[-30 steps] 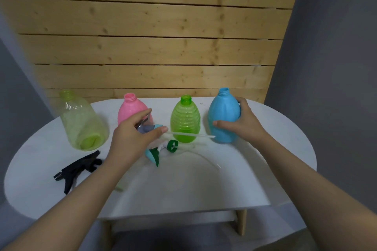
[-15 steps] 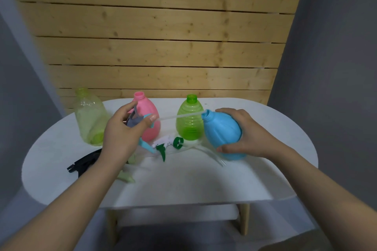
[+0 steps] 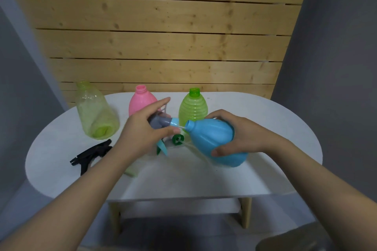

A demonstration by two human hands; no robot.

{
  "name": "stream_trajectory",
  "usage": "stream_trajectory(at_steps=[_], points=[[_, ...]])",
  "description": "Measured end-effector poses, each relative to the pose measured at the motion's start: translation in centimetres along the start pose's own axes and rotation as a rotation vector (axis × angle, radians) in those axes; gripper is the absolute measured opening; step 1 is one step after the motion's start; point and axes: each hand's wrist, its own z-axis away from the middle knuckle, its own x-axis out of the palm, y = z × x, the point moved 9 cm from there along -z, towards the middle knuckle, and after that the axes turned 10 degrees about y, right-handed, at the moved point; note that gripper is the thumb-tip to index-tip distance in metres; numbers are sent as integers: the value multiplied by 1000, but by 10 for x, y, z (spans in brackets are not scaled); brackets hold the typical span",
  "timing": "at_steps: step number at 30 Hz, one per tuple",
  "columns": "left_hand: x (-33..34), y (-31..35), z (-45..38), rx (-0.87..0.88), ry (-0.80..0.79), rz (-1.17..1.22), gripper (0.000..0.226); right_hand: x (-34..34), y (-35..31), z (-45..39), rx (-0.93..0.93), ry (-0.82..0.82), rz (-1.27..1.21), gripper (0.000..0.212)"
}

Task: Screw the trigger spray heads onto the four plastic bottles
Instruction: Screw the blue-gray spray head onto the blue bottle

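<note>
My right hand (image 3: pixel 242 134) grips the blue bottle (image 3: pixel 216 140), tilted with its open neck pointing left above the table. My left hand (image 3: pixel 142 134) holds a grey and light-blue spray head (image 3: pixel 163 123) right at that neck; its thin dip tube reaches into the opening. A pink bottle (image 3: pixel 140 101), a ribbed green bottle (image 3: pixel 192 107) and a clear yellow-green bottle (image 3: pixel 94 114) stand open-necked at the back. On the table lie a black spray head (image 3: pixel 91 154), a green-capped spray head (image 3: pixel 177 138) and a pale green one (image 3: pixel 132 171), partly hidden by my left arm.
The white oval table (image 3: pixel 183 179) stands against a wooden slat wall (image 3: pixel 163 36). Grey walls close in on the left and right. The table's front edge runs just below my forearms, with wooden legs under it.
My right hand has tilted the blue bottle further and lowered it toward me. My left hand has brought the spray head up to the neck, and the dip tube now enters the opening.
</note>
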Motion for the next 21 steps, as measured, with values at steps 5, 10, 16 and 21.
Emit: stream_trajectory(at_steps=[5, 10, 16, 21], points=[[27, 4, 8, -19, -220, 51, 37, 10, -13, -1, -8, -104, -38, 68], [37, -1, 14, -119, -407, 82, 24, 17, -17, 4, 13, -274, -134, 62], [45, -13, 18, -220, -451, 116, 19, 29, -13, 9, 98, -408, -259, 60], [31, -33, 6, -370, -232, 189, 15, 1, 4, -4, 140, -132, -446, 58]])
